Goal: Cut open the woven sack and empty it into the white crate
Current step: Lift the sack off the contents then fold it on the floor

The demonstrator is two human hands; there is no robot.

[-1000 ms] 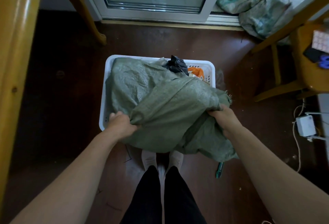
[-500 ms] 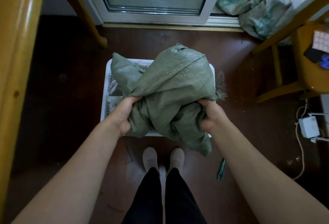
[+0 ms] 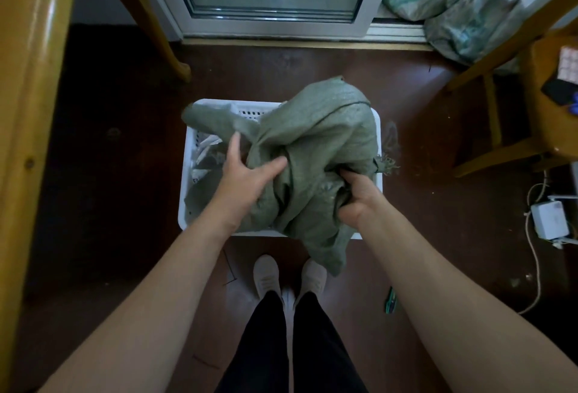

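over crate (image 3: pixel 182 220), left hand (image 3: pixel 247 172) loosened on sack (image 3: pixel 322 142)

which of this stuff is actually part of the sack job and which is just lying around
In the job: woven sack, gripped by the right hand, left hand open against it; white crate; packets already in it; green-handled tool on the floor, probably the cutter.
Lying about: other sacks by the door; white box with cable; puzzle cube; wooden chair.
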